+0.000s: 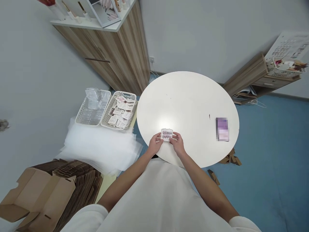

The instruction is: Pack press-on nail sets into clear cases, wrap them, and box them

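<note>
A case in two hands at the near side of the surface
The left hand (155,144) holds the left end of the clear case (166,134), the right hand (177,143) its right end, fingers bent close about it; two rows of pinkish-purple pieces show inside. Whether it touches the surface (188,96) cannot be told. A blurred purple item (222,129) lies at the right; off the left side stands a basket (109,111) of cards (122,111).

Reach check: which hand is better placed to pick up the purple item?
Probably the right hand: it holds the clear case's right side, nearer the purple item. The left hand, at the opposite side, would likely reach across.
</note>
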{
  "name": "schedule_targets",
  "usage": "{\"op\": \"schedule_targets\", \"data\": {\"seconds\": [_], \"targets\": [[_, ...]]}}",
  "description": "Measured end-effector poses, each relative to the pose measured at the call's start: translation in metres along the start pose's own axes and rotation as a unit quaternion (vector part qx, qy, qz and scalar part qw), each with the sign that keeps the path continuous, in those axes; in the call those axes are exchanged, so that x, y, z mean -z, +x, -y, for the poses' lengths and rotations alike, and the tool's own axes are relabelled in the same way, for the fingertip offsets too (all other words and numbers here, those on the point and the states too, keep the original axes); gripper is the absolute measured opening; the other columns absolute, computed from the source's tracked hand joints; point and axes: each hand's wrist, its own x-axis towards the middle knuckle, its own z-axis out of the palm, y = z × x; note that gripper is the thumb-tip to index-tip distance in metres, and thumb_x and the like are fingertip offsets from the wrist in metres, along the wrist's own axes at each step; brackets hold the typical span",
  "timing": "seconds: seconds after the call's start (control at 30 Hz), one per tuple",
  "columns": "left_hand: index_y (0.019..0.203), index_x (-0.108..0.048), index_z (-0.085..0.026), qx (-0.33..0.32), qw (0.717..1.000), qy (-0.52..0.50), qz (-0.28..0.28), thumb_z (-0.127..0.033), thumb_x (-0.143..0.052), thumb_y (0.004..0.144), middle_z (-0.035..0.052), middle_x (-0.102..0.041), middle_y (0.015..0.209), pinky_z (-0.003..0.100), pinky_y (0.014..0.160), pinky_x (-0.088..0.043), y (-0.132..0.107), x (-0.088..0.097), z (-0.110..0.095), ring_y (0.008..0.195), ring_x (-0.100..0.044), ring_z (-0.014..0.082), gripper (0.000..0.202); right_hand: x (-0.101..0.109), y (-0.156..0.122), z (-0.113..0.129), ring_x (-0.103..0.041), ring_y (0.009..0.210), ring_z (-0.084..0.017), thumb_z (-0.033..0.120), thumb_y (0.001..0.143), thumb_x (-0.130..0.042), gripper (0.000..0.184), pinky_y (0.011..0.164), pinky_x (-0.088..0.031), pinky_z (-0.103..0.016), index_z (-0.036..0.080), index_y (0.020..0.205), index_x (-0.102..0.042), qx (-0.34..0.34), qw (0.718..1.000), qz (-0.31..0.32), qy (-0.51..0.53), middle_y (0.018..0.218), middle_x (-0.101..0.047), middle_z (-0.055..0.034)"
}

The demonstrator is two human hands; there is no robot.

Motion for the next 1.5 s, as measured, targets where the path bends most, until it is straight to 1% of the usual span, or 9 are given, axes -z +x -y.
{"op": "schedule_targets", "data": {"seconds": [0.3,0.43,0.6,0.77,0.93,1.03,1.23,1.37,1.5], "targets": [[0.116,-0.050,-0.024,0.003,0.998,-0.021,-0.063,-0.023,-0.062,0.068,0.0088,-0.044,0.117,0.029,0.080,-0.044,0.037,0.059,0.001,0.100,-0.049,0.0189,0.050,-0.073,0.029,0.001,-0.045,0.100,-0.019,0.033,0.062,-0.063,0.053,0.085,-0.042,-0.035,0.027,0.112,-0.047,0.018,0.995,0.002,-0.098,0.113,-0.047,-0.0051],[0.115,-0.051,-0.024,0.020,0.997,0.007,-0.072,-0.022,-0.063,0.066,0.0083,-0.042,0.116,0.029,0.082,-0.041,0.057,0.078,0.000,0.106,-0.045,0.0207,0.051,-0.098,0.047,0.002,-0.046,0.095,-0.017,0.034,0.061,-0.063,0.057,0.085,-0.041,-0.034,0.027,0.115,-0.047,-0.004,0.992,-0.002,-0.129,0.110,-0.047,-0.0042],[0.121,-0.047,-0.022,0.023,0.997,0.034,-0.061,-0.021,-0.060,0.068,0.0092,-0.041,0.118,0.028,0.082,-0.040,0.082,0.092,-0.003,0.107,-0.044,0.0212,0.054,-0.116,0.067,0.008,-0.048,0.088,-0.016,0.032,0.060,-0.063,0.058,0.084,-0.041,-0.034,0.025,0.116,-0.048,-0.007,0.990,0.026,-0.136,0.107,-0.050,-0.0033],[0.120,-0.047,-0.022,0.008,0.998,0.039,-0.052,-0.022,-0.059,0.068,0.0097,-0.043,0.119,0.032,0.090,-0.035,0.102,0.098,-0.005,0.109,-0.044,0.0227,0.053,-0.126,0.088,0.017,-0.049,0.088,-0.017,0.029,0.061,-0.063,0.049,0.082,-0.042,-0.035,0.025,0.109,-0.052,0.003,0.988,0.029,-0.151,0.102,-0.053,-0.0026],[0.121,-0.045,-0.021,-0.004,0.996,0.056,-0.065,-0.017,-0.059,0.067,0.0096,-0.042,0.125,0.037,0.099,-0.026,0.111,0.102,-0.009,0.119,-0.034,0.0260,0.056,-0.135,0.099,0.023,-0.051,0.091,-0.020,0.025,0.063,-0.061,0.041,0.081,-0.044,-0.035,0.025,0.103,-0.055,0.027,0.986,0.056,-0.155,0.099,-0.056,-0.0021],[0.122,-0.044,-0.021,-0.019,0.995,0.075,-0.058,-0.015,-0.058,0.068,0.0088,-0.042,0.127,0.038,0.100,-0.024,0.113,0.104,-0.009,0.121,-0.032,0.0264,0.057,-0.136,0.101,0.020,-0.049,0.096,-0.020,0.025,0.062,-0.062,0.048,0.081,-0.044,-0.034,0.026,0.109,-0.051,0.026,0.988,0.042,-0.143,0.108,-0.052,-0.0030],[0.126,-0.040,-0.020,-0.022,0.996,0.077,-0.049,-0.012,-0.055,0.068,0.0088,-0.040,0.131,0.040,0.101,-0.024,0.112,0.104,-0.003,0.121,-0.033,0.0260,0.060,-0.135,0.098,0.012,-0.042,0.108,-0.019,0.027,0.063,-0.062,0.069,0.088,-0.041,-0.035,0.029,0.126,-0.034,0.012,0.989,0.022,-0.147,0.125,-0.039,-0.0040],[0.128,-0.036,-0.021,-0.015,0.997,0.049,-0.061,-0.013,-0.056,0.068,0.0076,-0.038,0.133,0.039,0.102,-0.023,0.108,0.100,-0.003,0.123,-0.032,0.0248,0.063,-0.131,0.090,0.013,-0.037,0.115,-0.018,0.029,0.064,-0.062,0.072,0.093,-0.037,-0.035,0.032,0.128,-0.030,0.009,0.989,0.038,-0.141,0.132,-0.033,-0.0024],[0.129,-0.034,-0.021,-0.039,0.994,0.073,-0.077,-0.014,-0.055,0.069,0.0080,-0.035,0.134,0.037,0.103,-0.024,0.092,0.095,-0.001,0.124,-0.031,0.0242,0.064,-0.116,0.073,0.011,-0.035,0.118,-0.018,0.029,0.064,-0.063,0.070,0.096,-0.034,-0.037,0.033,0.127,-0.032,0.005,0.988,0.064,-0.141,0.134,-0.032,-0.0022]]}}
